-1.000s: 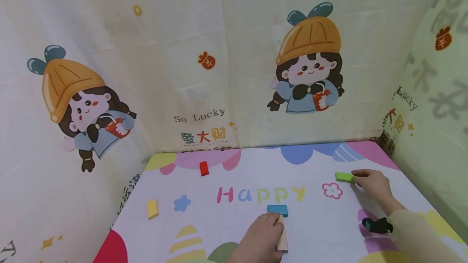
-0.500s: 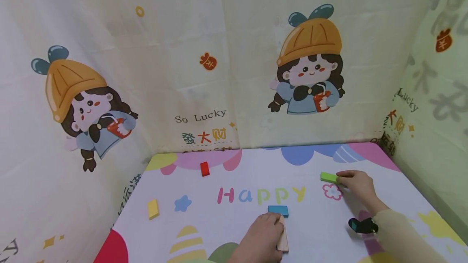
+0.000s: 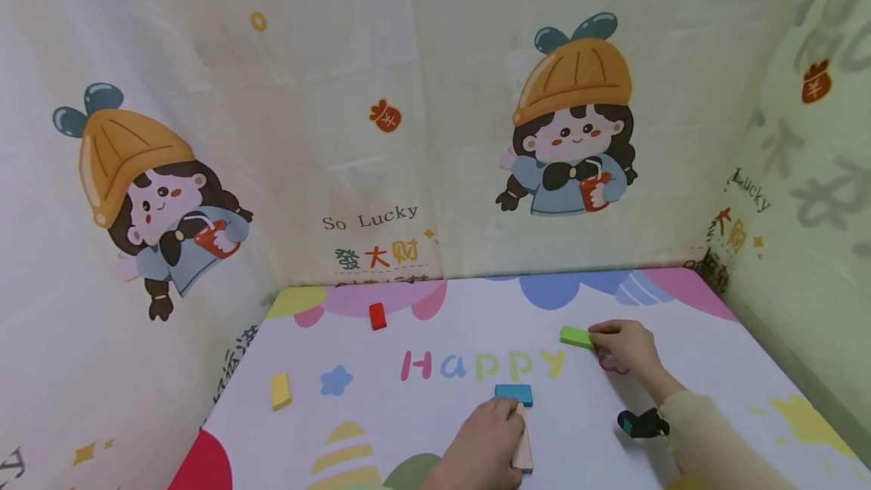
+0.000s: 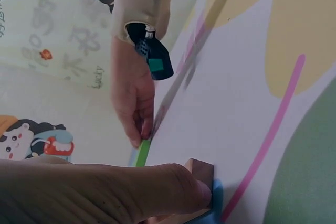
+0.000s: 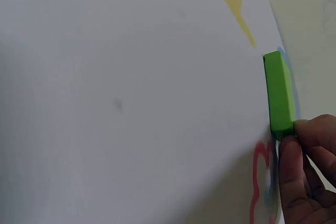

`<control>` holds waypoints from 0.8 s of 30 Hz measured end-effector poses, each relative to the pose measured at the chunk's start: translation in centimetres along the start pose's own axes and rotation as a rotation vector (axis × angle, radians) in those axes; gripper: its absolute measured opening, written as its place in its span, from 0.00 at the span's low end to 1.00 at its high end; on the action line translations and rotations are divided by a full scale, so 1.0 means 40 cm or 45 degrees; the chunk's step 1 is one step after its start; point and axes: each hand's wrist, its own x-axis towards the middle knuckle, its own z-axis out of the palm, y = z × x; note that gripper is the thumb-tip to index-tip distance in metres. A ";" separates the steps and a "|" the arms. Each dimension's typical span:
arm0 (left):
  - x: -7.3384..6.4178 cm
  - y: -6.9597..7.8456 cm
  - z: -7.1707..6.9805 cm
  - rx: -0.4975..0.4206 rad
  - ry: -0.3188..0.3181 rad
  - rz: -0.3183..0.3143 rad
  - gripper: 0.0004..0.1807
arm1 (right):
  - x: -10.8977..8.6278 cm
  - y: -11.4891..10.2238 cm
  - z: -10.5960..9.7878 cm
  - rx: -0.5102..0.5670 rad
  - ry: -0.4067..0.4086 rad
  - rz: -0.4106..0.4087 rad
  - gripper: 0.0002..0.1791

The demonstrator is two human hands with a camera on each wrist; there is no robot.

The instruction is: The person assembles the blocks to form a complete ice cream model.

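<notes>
In the head view, my left hand (image 3: 479,441) holds a plain wooden block (image 3: 523,451) at the near middle of the table, its thumb pressed along the block (image 4: 203,174) in the left wrist view. A blue block (image 3: 513,395) lies just beyond the wooden block's far end; whether they touch is hidden by my fingers. My right hand (image 3: 629,350) pinches one end of a green block (image 3: 575,336) between thumb and fingers. The right wrist view shows the green block (image 5: 279,95) sticking out past the fingertips, above the white tabletop.
A red block (image 3: 377,316) lies toward the table's back left, and a yellow block (image 3: 280,391) on the left side. Printed cloth (image 3: 463,134) rises behind and on both sides. A dark wrist camera (image 3: 643,423) sits under my right sleeve.
My right hand has carried the green block leftward, from the right side past the printed flower toward the middle. The left hand and wooden block have stayed in place.
</notes>
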 end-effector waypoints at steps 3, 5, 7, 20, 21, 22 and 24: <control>-0.001 0.001 0.002 0.006 0.005 -0.005 0.21 | -0.005 -0.015 0.024 0.003 -0.003 -0.017 0.17; -0.003 0.000 0.003 0.019 0.014 -0.005 0.20 | -0.008 -0.025 0.039 -0.018 0.010 -0.037 0.16; -0.003 0.001 0.002 0.029 0.022 -0.005 0.21 | -0.013 -0.036 0.051 -0.046 0.023 -0.074 0.16; 0.001 0.002 0.003 0.023 0.000 -0.018 0.23 | -0.034 -0.078 0.106 -0.090 0.005 -0.158 0.12; 0.001 0.002 0.003 0.024 -0.005 -0.019 0.23 | -0.035 -0.080 0.111 -0.080 0.001 -0.167 0.12; 0.002 0.003 0.003 0.024 -0.010 -0.021 0.23 | -0.036 -0.081 0.115 -0.075 -0.003 -0.172 0.11; 0.003 0.003 0.003 0.025 -0.019 -0.023 0.23 | -0.038 -0.084 0.124 -0.076 -0.012 -0.181 0.11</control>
